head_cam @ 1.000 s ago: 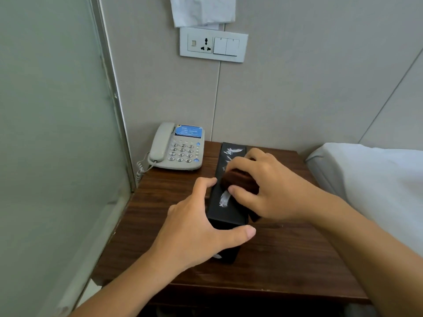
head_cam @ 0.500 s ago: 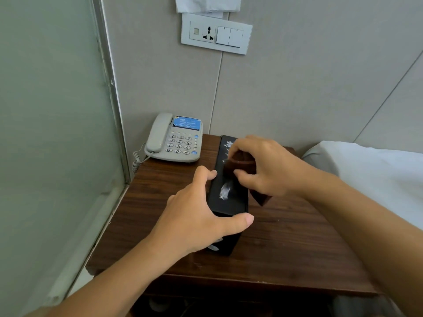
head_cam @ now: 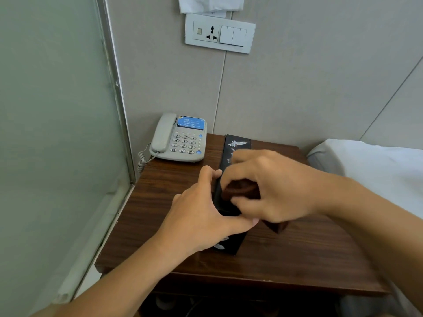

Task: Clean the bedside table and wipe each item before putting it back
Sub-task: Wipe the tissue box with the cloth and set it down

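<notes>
Dark wood grain covers the bedside table, which is wedged between a frosted glass partition and a white bed. At its middle, a long black box is gripped by the left hand, the thumb curled across the near end and the fingers wrapped along the left side. On top of the box, a brown cloth is pinched and pressed down by the right hand, with fingers curled round it; one corner of the cloth hangs out below the palm. Near the back left corner, just beside the box, a grey telephone is seen. On the wall above, a socket panel is mounted.
</notes>
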